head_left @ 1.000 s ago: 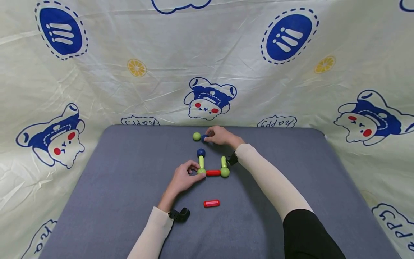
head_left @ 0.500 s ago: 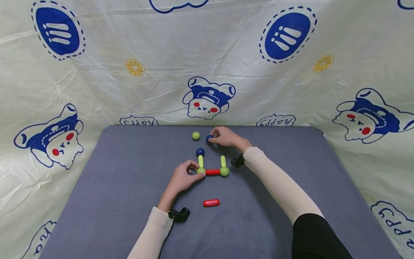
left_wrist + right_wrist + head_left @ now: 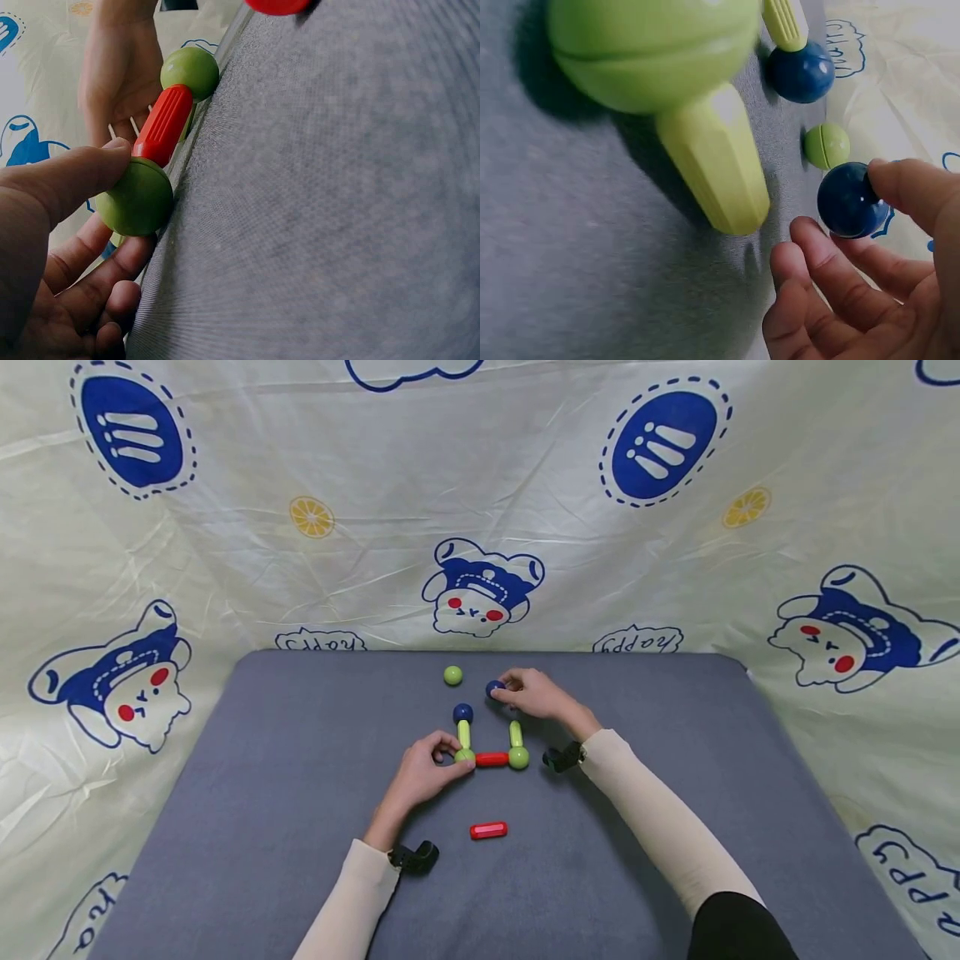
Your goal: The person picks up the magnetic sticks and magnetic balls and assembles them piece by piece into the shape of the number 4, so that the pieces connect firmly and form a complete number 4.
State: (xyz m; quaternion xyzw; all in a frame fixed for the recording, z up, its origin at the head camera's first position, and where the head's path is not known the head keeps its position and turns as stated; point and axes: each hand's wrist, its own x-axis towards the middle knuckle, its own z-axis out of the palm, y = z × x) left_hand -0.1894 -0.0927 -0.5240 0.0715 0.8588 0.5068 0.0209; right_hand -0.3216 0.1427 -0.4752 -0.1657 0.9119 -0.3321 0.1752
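My left hand [image 3: 426, 771] pinches the green ball [image 3: 136, 196] at the near left corner of a U-shaped assembly lying on the table. A red rod [image 3: 492, 759] links that ball to a second green ball [image 3: 518, 757] on the right. From each green ball a yellow-green rod points away from me; the left one ends in a blue ball [image 3: 462, 713], while the right rod [image 3: 718, 165] has a bare end. Between thumb and fingers my right hand [image 3: 538, 695] holds another blue ball [image 3: 851, 199], beyond the bare rod end and apart from it.
A loose green ball [image 3: 452, 675] lies near the table's far edge. Closer to me, a loose red rod [image 3: 488, 831] lies on the grey cloth-covered table [image 3: 300, 827]. A printed curtain [image 3: 375, 577] hangs behind the table.
My right hand has carried the blue ball away from the loose green ball, rightward and slightly nearer to me. The left hand and the assembly have stayed in place.
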